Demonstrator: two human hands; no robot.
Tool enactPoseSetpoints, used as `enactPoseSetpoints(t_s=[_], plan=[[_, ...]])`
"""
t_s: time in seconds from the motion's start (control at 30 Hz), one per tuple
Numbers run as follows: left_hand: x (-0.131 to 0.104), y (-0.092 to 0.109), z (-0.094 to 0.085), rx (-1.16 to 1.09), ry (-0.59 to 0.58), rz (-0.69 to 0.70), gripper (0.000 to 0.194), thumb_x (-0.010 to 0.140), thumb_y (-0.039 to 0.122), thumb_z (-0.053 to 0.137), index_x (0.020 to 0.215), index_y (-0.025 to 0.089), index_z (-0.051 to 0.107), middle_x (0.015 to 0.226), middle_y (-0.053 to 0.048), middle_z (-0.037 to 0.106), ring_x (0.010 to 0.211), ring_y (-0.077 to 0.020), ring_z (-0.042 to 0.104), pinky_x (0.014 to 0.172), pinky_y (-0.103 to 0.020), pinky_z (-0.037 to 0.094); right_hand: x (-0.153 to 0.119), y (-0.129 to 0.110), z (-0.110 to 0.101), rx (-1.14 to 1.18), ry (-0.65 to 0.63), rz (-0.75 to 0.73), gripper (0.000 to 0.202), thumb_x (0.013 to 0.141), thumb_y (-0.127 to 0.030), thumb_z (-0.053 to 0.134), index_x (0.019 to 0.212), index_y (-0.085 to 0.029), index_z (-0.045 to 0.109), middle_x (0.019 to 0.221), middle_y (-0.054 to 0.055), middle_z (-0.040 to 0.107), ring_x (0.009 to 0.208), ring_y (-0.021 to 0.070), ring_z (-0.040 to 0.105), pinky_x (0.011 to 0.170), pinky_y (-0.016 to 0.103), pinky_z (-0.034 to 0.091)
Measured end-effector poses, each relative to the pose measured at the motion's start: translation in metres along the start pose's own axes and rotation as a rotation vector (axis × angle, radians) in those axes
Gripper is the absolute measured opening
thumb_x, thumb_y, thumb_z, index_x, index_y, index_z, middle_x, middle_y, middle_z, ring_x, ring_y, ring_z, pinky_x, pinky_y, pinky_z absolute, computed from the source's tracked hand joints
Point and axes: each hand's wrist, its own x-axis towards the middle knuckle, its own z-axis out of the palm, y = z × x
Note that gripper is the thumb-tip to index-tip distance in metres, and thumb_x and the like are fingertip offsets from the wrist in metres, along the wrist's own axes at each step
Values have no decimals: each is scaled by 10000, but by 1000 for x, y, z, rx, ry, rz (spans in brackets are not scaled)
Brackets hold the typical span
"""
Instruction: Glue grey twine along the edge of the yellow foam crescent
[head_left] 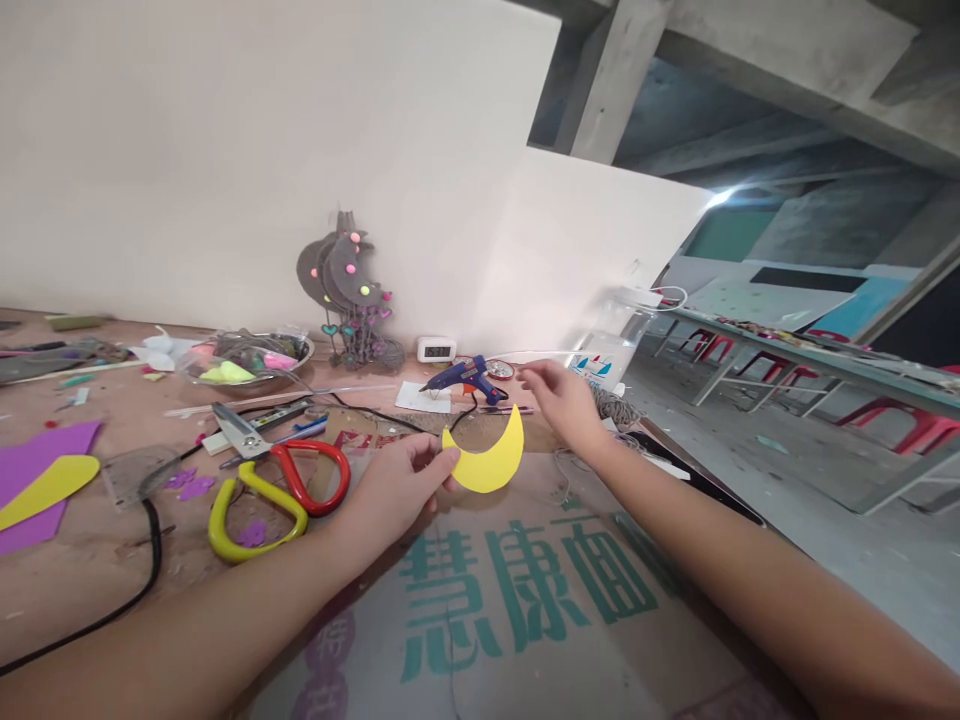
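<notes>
My left hand pinches a yellow crescent-moon cutout at its left tip, with thumb and fingers closed on it. The cutout is held above a printed cardboard sheet, points upward. To the right, my right hand is raised above the table with its fingers partly bent and apart; nothing shows in them. Closest to it is a blue glue gun, lying beyond the cutout by a white paper piece. Large scissors with one red and one yellow handle lie left of my left hand.
Purple foam and a yellow foam piece lie at far left. Behind stand a bagged dish of pompoms, a grey moon ornament, a small clock and a clear container. A black cable crosses the table.
</notes>
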Motion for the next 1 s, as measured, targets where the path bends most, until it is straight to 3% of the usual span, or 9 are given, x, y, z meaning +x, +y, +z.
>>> enactPoseSetpoints(t_s=[0.03,0.1,0.27,0.4,0.53,0.63,0.73,0.87,1.0], plan=[[-1,0,0,2,3,-13,289,773,445,501,661,180,533,475,56,506,318,-44,360,320,-151,236,-12,-10,-6,-25,153,-41,258,856,-338,441,929,-148,599,825,64,650,719,166,569,684,284,434],[-2,1,0,13,1,-26,316,777,469,485,650,183,531,407,68,439,296,-48,335,311,-152,221,-36,-32,-12,-29,203,-178,221,842,-345,480,879,-165,604,767,39,640,612,130,533,596,243,415],[-3,-1,-1,9,-9,8,330,782,477,478,644,180,523,386,72,410,295,-50,332,314,-152,228,-71,-67,1,-147,-175,-304,255,818,-394,525,984,-214,597,887,25,669,625,124,563,600,240,396],[-1,-1,-2,-47,-13,30,324,766,469,512,674,159,545,508,35,532,349,-55,434,341,-154,306,-73,-60,17,-197,-247,-256,194,841,-346,496,939,-238,623,867,13,675,740,155,594,635,253,384],[2,0,-4,-303,-39,-3,381,812,472,419,984,158,549,728,-54,654,489,-127,597,419,-209,435,-67,-48,21,-110,-223,-192,194,854,-319,470,881,-209,627,868,33,667,768,165,584,630,255,383],[4,0,-5,-305,-58,-62,431,778,421,500,1120,159,484,751,-59,661,487,-131,601,408,-212,438,-66,-44,22,-38,-201,-159,201,858,-312,461,879,-201,627,889,42,661,796,174,576,650,263,389],[4,-2,-3,-123,-47,2,387,735,398,565,1044,165,564,748,-32,648,497,-113,566,406,-200,409,-67,-46,24,-9,-221,-164,197,857,-311,463,883,-208,630,880,39,657,793,174,572,661,268,388],[2,-3,-1,122,75,156,262,736,401,564,817,167,648,738,-9,634,616,-116,531,518,-198,401,-72,-52,25,3,-289,-196,194,865,-305,449,839,-219,622,832,25,646,760,160,560,645,262,379],[0,0,-1,155,92,144,253,753,413,534,755,168,601,597,34,548,518,-92,447,461,-188,329,-75,-59,23,98,-299,-152,128,843,-289,481,917,-217,556,836,16,609,689,135,537,632,258,388]])
